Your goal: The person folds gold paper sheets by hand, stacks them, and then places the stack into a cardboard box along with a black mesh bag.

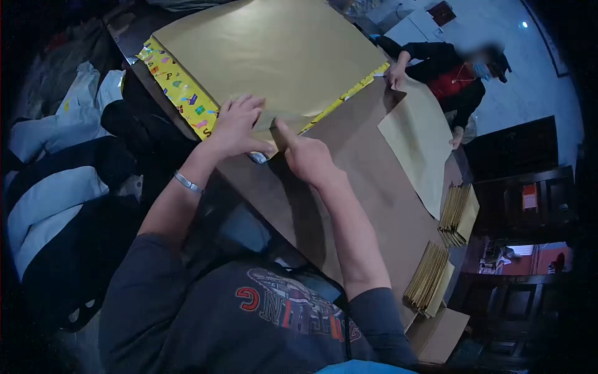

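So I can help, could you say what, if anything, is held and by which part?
The left hand presses the tan sheet at its near corner; the right hand touches there, its grip unclear.

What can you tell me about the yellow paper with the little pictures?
The yellow paper has bright shapes and letters, like S and P, in green, purple and pink. It looks thin and smooth. It lies on the brown table, showing as a wide strip on the left and a narrow one on the lower right, edging a big tan sheet. The left hand and right hand are at its near corner. Its middle can't be seen.
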`<action>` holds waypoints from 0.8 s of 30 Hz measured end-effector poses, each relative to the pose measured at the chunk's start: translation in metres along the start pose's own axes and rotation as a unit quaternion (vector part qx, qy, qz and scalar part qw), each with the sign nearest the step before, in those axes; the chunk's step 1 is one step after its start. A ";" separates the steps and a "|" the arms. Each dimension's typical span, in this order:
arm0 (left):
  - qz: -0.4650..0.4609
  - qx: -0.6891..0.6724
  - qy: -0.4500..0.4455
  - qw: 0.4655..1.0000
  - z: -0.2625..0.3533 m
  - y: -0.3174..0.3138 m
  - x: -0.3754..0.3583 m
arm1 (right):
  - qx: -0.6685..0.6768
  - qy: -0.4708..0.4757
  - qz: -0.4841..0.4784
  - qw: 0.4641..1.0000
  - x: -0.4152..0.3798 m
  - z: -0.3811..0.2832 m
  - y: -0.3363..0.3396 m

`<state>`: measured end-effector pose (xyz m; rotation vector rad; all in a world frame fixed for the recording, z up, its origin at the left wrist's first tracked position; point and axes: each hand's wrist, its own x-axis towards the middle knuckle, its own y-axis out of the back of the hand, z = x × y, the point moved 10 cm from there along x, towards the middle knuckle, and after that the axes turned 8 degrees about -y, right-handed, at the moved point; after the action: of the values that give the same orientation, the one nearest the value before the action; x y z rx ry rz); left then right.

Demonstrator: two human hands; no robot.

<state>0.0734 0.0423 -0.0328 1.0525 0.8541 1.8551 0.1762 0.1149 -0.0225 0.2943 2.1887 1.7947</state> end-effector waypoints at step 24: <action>0.012 -0.116 0.026 0.993 -0.026 -0.010 0.004 | 0.007 0.011 0.055 0.998 -0.002 0.019 -0.007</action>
<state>0.0521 0.0464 -0.0506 0.8759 0.6382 1.9554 0.1844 0.1302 -0.0322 0.4080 2.2401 1.8489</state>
